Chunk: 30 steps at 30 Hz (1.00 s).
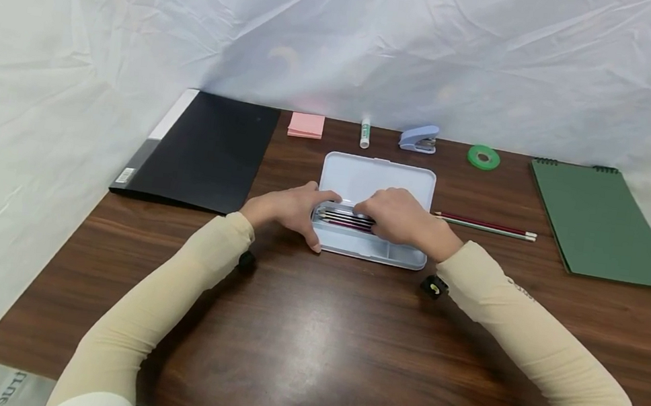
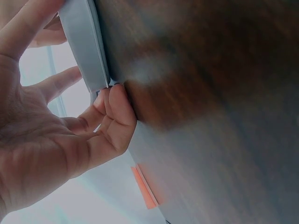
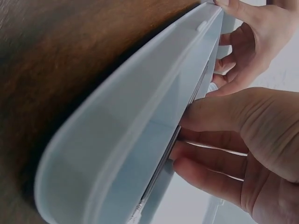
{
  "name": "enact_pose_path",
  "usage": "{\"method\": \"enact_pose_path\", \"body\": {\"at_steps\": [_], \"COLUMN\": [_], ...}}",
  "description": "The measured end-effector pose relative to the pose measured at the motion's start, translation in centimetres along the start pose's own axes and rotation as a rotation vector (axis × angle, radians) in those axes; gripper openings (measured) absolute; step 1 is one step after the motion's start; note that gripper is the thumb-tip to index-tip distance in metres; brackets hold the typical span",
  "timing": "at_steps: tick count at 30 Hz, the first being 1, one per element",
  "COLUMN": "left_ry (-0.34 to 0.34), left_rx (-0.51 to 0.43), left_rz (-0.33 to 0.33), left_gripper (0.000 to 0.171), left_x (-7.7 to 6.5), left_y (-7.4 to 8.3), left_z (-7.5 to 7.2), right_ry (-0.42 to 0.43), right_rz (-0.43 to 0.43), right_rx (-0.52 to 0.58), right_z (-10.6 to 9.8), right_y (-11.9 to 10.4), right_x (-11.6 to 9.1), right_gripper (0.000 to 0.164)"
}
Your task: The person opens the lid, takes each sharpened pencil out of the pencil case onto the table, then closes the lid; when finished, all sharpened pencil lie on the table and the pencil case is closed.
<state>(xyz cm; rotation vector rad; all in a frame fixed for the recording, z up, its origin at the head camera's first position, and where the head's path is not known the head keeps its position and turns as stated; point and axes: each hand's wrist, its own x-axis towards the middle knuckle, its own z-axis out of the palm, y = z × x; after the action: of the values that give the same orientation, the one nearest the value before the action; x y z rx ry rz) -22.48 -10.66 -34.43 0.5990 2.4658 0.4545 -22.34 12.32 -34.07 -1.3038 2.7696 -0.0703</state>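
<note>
A white pencil case (image 1: pixel 379 176) lies open on the table, its lid laid back toward the wall. Several dark pencils (image 1: pixel 343 221) rest side by side in its tray. At the case's left end, my left hand (image 1: pixel 298 208) grips the rim between thumb and fingers; the left wrist view shows fingertips curled at the case's corner. My right hand (image 1: pixel 399 217) reaches down into the tray. In the right wrist view, its thumb and fingers pinch a thin dark pencil (image 3: pixel 161 163) along the compartment. Parts of the pencils are hidden under this hand.
Right of the case lie red and green pencils (image 1: pixel 484 227). Behind stand pink sticky notes (image 1: pixel 306 125), a glue stick (image 1: pixel 365 133), a blue stapler (image 1: pixel 419 138) and green tape (image 1: pixel 483 157). A black folder (image 1: pixel 210 148) lies left, a green spiral notebook (image 1: pixel 606 224) right.
</note>
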Motion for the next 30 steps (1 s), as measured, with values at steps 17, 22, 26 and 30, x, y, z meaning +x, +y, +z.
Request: {"method": "enact_pose_path", "body": {"at_steps": [17,22,26,30], "left_ry": [-0.005,0.002,0.005,0.004], "left_rx": [-0.005,-0.011,-0.004,0.003], "left_rz": [-0.001,0.001,0.008,0.009], "left_gripper": [0.103,0.103,0.103,0.103], "left_x": [0.1,0.0,0.0,0.1], "left_y": [-0.2,-0.2,-0.1,-0.1], "left_z": [0.0,0.0,0.0,0.0], "right_ry": [-0.055,-0.068,-0.083,-0.082], "right_rz": [-0.018,-0.003,0.003,-0.005], "right_rx": [0.093,0.107,0.124,0.132], "right_z": [-0.1,-0.3,-0.4,-0.6], "right_y": [0.6,0.6,0.8,1.1], "right_x": [0.4,0.4,0.3,0.0], "right_gripper": [0.038,0.038,0.039,0.039]}}
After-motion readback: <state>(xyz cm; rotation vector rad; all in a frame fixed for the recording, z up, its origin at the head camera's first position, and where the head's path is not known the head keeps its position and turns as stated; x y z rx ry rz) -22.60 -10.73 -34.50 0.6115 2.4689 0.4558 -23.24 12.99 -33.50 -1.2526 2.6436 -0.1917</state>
